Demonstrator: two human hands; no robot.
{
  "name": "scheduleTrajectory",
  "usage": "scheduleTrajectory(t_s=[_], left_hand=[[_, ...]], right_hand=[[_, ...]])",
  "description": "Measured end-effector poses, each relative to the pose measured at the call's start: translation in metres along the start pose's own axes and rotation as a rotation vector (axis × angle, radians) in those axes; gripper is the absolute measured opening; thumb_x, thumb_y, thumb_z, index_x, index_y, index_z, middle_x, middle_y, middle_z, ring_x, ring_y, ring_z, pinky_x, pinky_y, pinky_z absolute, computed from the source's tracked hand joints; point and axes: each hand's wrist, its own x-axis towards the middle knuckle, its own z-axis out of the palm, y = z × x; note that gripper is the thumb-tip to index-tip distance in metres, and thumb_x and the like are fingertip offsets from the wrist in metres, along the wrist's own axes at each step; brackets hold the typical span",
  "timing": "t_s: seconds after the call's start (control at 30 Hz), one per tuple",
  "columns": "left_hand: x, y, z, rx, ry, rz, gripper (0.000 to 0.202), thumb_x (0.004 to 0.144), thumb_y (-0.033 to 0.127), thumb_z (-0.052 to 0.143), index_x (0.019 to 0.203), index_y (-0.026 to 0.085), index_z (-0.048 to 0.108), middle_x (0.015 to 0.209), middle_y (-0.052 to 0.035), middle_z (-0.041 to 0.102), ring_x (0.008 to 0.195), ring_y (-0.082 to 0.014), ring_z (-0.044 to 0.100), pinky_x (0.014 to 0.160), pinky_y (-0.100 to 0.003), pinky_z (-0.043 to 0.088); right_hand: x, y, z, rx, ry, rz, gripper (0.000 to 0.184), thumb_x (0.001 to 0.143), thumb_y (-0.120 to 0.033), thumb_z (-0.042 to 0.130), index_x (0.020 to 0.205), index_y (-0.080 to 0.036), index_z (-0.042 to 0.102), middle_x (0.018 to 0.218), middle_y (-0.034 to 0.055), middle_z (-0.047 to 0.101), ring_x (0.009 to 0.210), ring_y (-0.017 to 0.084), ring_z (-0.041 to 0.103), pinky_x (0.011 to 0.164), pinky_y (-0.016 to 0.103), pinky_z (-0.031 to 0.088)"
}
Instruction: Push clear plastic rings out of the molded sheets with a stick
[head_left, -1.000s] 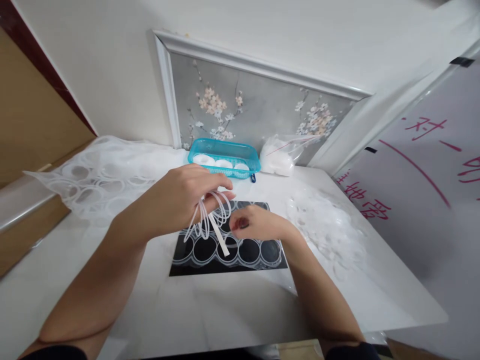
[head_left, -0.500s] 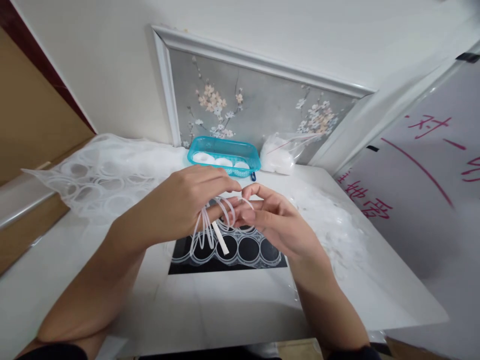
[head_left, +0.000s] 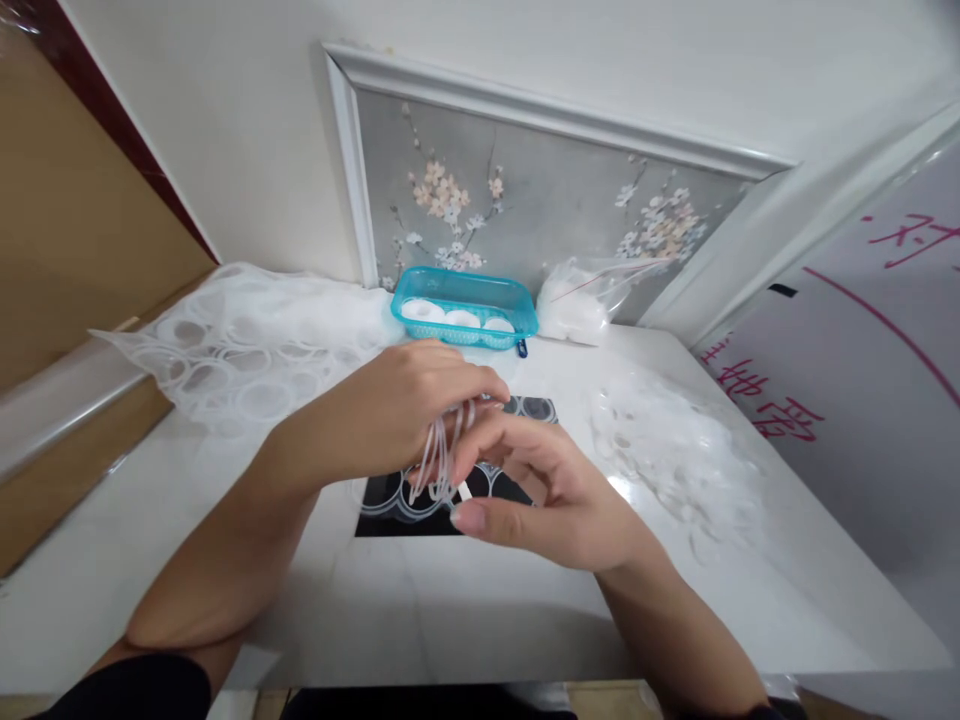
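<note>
My left hand (head_left: 420, 405) is closed on several thin white plastic rings (head_left: 435, 455), which hang looped below its fingers. Close against it, my right hand (head_left: 547, 490) has curved fingers and its thumb stands apart from them. The right index finger reaches to the rings, and nothing shows gripped in that hand. A short white strip (head_left: 464, 491) shows between the hands; what holds it is hidden. Beneath both hands lies a black sheet (head_left: 390, 522) with rows of clear round-celled plastic on it, largely covered by the hands.
At the back stands a blue plastic basket (head_left: 517, 300) with white round pieces (head_left: 424, 311), beside a clear bag of white material (head_left: 574, 310). A bag of large white rings (head_left: 255, 350) lies left. A translucent pile (head_left: 675, 450) lies right, near the whiteboard (head_left: 885, 400) with red writing.
My right hand has come lower and nearer, its thumb now apart from its fingers instead of pinching near a ring. The rings are bunched closer together. The view has shifted slightly.
</note>
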Motion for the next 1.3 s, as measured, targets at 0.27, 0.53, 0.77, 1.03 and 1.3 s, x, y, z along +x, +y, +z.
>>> scheduleTrajectory(t_s=[0.27,0.53,0.77,1.03,1.3], left_hand=[[0.001,0.004,-0.007,-0.269,-0.126,0.063,0.015,0.089,0.014,0.048,0.092,0.018,0.063,0.083,-0.0015,0.068,0.074,-0.0135,0.06,0.068,-0.023,0.044],[-0.001,0.002,-0.016,-0.55,-0.121,-0.035,0.024,0.093,0.039,0.059,0.11,0.023,0.064,0.102,-0.0009,0.071,0.088,-0.0156,0.067,0.074,-0.021,0.051],[-0.004,0.002,-0.013,-0.576,-0.002,-0.176,0.04,0.091,0.042,0.063,0.128,0.028,0.058,0.119,-0.0036,0.068,0.1,-0.0199,0.068,0.078,-0.026,0.056],[-0.004,0.014,-0.014,-0.536,0.314,-0.208,0.021,0.091,0.024,0.062,0.113,0.025,0.059,0.128,-0.004,0.062,0.107,-0.0171,0.064,0.087,-0.027,0.055],[-0.009,0.03,-0.02,-0.323,0.397,-0.28,0.024,0.098,0.035,0.053,0.08,0.024,0.064,0.108,0.0011,0.07,0.115,-0.0224,0.061,0.095,-0.034,0.052]], right_hand=[[0.001,0.013,-0.001,0.419,-0.114,0.046,0.031,0.072,-0.043,0.078,0.087,-0.024,0.058,0.089,0.0046,0.069,0.101,0.026,0.067,0.092,0.047,0.051],[-0.006,-0.016,-0.012,0.507,-0.09,0.19,0.085,0.061,-0.086,0.058,0.127,-0.032,0.049,0.145,0.0113,0.05,0.125,0.035,0.056,0.103,0.056,0.042],[-0.01,-0.019,-0.019,0.48,-0.179,0.064,0.102,0.064,-0.09,0.048,0.149,-0.037,0.027,0.155,0.007,0.036,0.146,0.031,0.029,0.115,0.057,0.026],[-0.014,-0.034,-0.028,0.349,-0.083,0.173,0.106,0.059,-0.089,0.055,0.149,-0.041,0.025,0.153,0.0054,0.041,0.143,0.029,0.036,0.112,0.05,0.034],[-0.012,-0.031,-0.03,0.329,-0.135,0.053,0.104,0.06,-0.092,0.048,0.149,-0.048,0.018,0.156,-0.0006,0.035,0.139,0.029,0.043,0.105,0.05,0.042]])
